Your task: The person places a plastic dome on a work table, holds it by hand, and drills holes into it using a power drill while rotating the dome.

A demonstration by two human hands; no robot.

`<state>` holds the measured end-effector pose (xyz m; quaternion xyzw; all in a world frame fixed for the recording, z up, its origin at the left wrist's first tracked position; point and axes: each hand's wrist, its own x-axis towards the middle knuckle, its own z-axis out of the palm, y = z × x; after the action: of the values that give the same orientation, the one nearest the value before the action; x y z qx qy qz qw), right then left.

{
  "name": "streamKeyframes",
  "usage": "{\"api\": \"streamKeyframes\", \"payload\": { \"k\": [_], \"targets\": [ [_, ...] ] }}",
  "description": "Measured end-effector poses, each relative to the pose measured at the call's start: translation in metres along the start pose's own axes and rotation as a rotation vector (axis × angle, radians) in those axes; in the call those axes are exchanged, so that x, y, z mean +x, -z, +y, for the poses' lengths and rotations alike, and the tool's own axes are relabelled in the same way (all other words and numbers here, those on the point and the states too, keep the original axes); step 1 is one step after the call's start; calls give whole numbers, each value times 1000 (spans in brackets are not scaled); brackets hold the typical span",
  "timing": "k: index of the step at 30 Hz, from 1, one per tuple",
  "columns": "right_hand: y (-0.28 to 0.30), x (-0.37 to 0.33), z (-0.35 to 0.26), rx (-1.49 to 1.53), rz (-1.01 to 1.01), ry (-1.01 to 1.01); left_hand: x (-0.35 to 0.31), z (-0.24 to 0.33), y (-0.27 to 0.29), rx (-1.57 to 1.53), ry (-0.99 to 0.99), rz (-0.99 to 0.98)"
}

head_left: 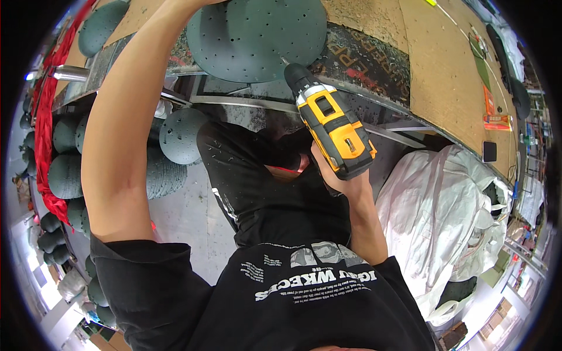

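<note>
A yellow and black cordless drill (pixel 335 126) is gripped in my right hand (pixel 353 184), its bit pointing up and left. The bit meets the lower right part of a grey-green round disc (pixel 257 38) dotted with many small holes. This disc lies on the workbench and overhangs its near edge. My left arm stretches up past the disc's left side. Only a sliver of my left hand (pixel 206 2) shows at the top rim, by the disc's far edge; its fingers are out of the picture.
Stacks of similar grey-green discs (pixel 65 175) stand on the left beside a red cloth strip (pixel 45 128). A large white sack (pixel 436 205) sits to the right, under the bench edge. On the bench's right lie an orange tool (pixel 496 121) and a dark phone-like slab (pixel 489 151).
</note>
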<state>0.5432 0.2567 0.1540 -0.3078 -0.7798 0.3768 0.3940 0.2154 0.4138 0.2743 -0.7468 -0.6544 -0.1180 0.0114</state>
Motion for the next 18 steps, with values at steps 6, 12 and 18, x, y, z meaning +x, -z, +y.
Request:
{"api": "streamKeyframes", "payload": {
  "k": [6, 12, 18],
  "targets": [
    [15, -20, -8, 3, -2, 64, 0, -1, -1, 37, -61, 50],
    [31, -87, -20, 49, -9, -179, -11, 37, 18, 59, -22, -32],
    [39, -131, -14, -121, 68, -114, -4, 28, 23, 346, 162, -55]
  ]
}}
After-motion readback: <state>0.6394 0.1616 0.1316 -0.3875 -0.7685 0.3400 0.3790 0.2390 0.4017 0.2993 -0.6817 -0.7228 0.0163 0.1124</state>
